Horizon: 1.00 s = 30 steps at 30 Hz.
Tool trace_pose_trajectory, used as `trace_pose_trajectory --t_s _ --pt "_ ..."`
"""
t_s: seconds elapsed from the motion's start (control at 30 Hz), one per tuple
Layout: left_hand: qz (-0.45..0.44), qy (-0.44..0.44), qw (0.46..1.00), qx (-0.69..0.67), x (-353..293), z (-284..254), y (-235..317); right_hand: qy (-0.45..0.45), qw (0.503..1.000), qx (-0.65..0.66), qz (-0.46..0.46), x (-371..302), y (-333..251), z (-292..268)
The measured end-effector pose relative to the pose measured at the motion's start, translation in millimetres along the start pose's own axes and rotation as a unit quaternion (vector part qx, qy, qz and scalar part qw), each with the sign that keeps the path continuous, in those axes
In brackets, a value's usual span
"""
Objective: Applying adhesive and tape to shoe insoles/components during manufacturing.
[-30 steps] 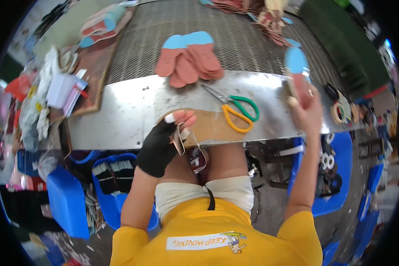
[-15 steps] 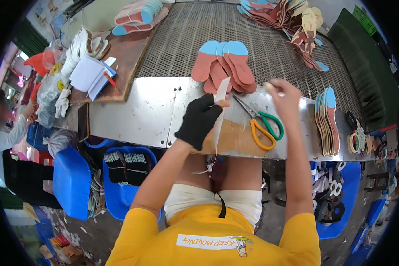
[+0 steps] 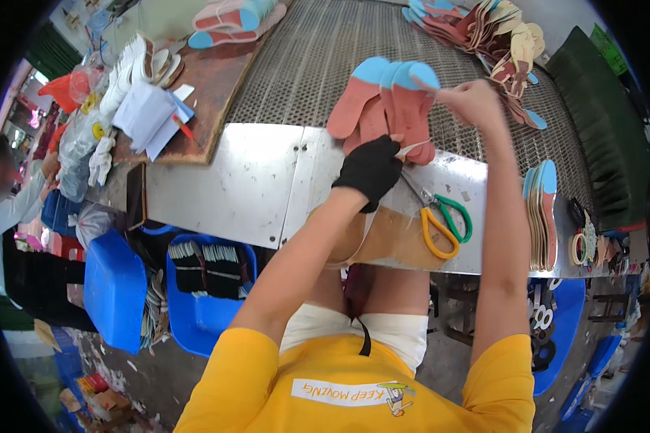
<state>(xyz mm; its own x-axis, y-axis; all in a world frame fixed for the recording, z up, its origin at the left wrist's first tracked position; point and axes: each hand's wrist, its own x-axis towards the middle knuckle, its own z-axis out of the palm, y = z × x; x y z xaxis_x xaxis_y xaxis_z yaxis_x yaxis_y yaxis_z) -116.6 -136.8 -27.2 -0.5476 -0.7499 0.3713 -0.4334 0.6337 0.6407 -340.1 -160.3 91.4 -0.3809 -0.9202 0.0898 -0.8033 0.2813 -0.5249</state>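
Note:
My left hand (image 3: 372,169), in a black fingerless glove, is closed on a narrow white strip (image 3: 414,147) beside the lower ends of a fanned pile of insoles (image 3: 383,108). The insoles are reddish-brown with blue toes. The strip's tail hangs down below the glove. My bare right hand (image 3: 475,105) has its fingers closed in a pinch at the blue toe of the rightmost insole; what they hold is too blurred to make out. Scissors (image 3: 440,216) with one green and one orange handle lie on the metal bench edge below the hands.
A tied stack of insoles (image 3: 540,213) stands at right near tape rolls (image 3: 579,245). More insoles (image 3: 516,58) are heaped at the far right on mesh. Papers (image 3: 148,115) and a red pen lie at left. Blue tubs (image 3: 115,289) stand below the bench. Another person stands far left.
My left hand has moved right and up to the insoles with the white strip. My right hand has moved up to the insole's blue toe.

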Motion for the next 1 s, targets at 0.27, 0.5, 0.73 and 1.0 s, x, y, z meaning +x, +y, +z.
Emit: trace_pose_trajectory --t_s 0.27,0.5,0.73,1.0 --pt "-0.117 -0.050 0.972 -0.197 6.9 -28.3 -1.3 -0.083 0.871 0.483 -0.036 -31.8 55.2 -78.7" --pt "0.008 -0.097 0.729 -0.678 -90.6 -110.7 42.0 -0.111 0.947 0.247 -0.173 -202.2 3.1 53.5" --pt "-0.065 -0.201 0.445 -0.870 -141.6 -58.0 56.8 -0.137 0.884 0.359 -0.265 -217.5 -15.6 67.1" --pt "-0.254 -0.073 0.819 -0.510 -145.8 -67.4 48.9 -0.180 0.771 0.606 -0.079 -233.3 -21.3 50.6"
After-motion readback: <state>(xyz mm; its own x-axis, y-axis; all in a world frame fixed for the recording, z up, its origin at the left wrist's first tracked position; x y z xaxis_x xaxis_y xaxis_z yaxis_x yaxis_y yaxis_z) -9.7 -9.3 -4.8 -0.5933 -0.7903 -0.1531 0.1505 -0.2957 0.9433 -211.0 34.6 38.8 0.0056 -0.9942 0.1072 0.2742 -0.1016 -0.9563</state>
